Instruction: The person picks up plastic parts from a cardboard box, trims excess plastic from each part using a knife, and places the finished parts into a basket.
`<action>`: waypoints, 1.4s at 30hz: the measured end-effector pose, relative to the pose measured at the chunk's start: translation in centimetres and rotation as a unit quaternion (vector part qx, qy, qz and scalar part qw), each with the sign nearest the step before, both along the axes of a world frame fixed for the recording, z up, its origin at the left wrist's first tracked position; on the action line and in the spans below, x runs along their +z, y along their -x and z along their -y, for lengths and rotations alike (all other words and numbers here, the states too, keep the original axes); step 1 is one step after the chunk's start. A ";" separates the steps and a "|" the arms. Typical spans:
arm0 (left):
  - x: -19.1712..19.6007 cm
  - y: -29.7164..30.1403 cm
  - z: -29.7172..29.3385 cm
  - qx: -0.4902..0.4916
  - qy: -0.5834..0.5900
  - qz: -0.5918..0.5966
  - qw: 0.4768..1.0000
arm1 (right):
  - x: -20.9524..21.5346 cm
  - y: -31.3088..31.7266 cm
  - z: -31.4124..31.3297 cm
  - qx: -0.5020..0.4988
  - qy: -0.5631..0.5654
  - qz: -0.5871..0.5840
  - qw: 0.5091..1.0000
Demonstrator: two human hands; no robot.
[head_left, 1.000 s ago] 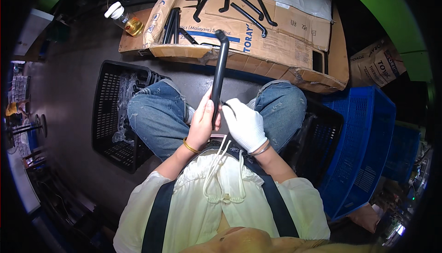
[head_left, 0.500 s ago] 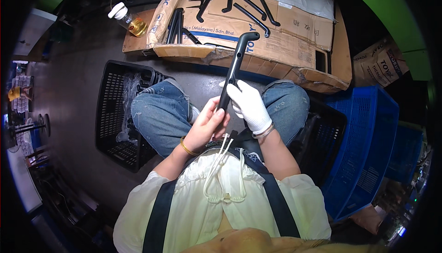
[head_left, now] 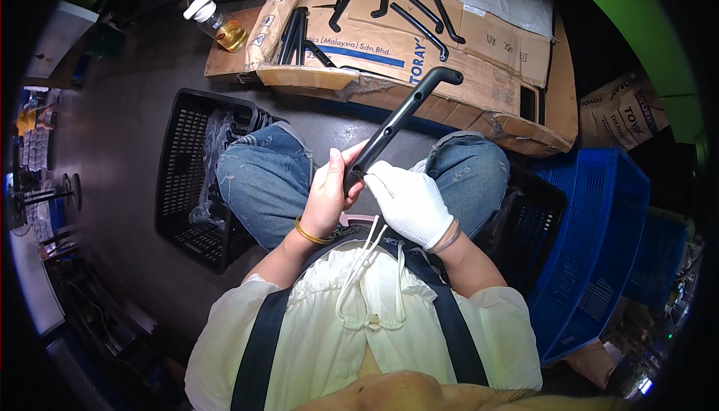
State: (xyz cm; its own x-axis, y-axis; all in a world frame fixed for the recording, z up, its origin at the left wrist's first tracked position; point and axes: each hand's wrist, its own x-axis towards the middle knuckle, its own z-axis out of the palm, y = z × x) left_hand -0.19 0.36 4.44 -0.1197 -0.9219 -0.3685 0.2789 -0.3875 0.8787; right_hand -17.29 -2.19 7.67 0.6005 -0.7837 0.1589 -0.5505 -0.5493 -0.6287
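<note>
Clasping a bent black bar (head_left: 394, 122), the bare left hand (head_left: 326, 195) lay left of the white-gloved right hand (head_left: 412, 205), its grip pressed together.

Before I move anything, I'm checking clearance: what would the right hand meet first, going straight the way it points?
Probably the black handle, near its lower end; whether the right fingertips touch it is unclear.
</note>
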 end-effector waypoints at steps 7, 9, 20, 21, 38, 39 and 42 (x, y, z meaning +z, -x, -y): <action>0.0 -0.1 0.1 -0.012 0.018 0.031 0.999 | 0.7 0.0 0.4 0.021 -0.014 -0.018 1.000; 0.2 -0.2 0.2 -0.016 0.012 0.033 0.999 | 0.6 0.1 0.5 0.029 0.005 -0.018 0.999; 0.3 -0.3 0.3 -0.033 -0.004 0.036 0.999 | 0.8 1.0 1.1 0.076 -0.006 -0.069 0.995; 0.3 -0.3 0.3 -0.037 -0.013 0.026 0.999 | 0.9 1.1 1.2 0.085 -0.014 -0.083 0.993; -0.1 -0.2 0.1 -0.022 -0.033 -0.005 0.999 | -0.7 1.1 1.7 0.091 -0.039 -0.103 0.990; -0.1 -0.3 0.1 -0.015 -0.032 -0.036 0.999 | -0.3 0.9 1.6 0.078 -0.039 -0.058 0.995; 0.8 0.5 -0.2 0.049 0.004 -0.094 0.994 | -0.4 0.3 0.7 0.030 -0.009 0.007 0.999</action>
State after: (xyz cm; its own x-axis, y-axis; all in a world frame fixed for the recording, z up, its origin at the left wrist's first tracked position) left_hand -0.64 0.54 5.20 -0.0955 -0.9355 -0.3403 0.4741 -0.3433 0.8108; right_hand -17.60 -2.92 7.24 0.6439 -0.7494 0.1546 -0.5078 -0.5696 -0.6463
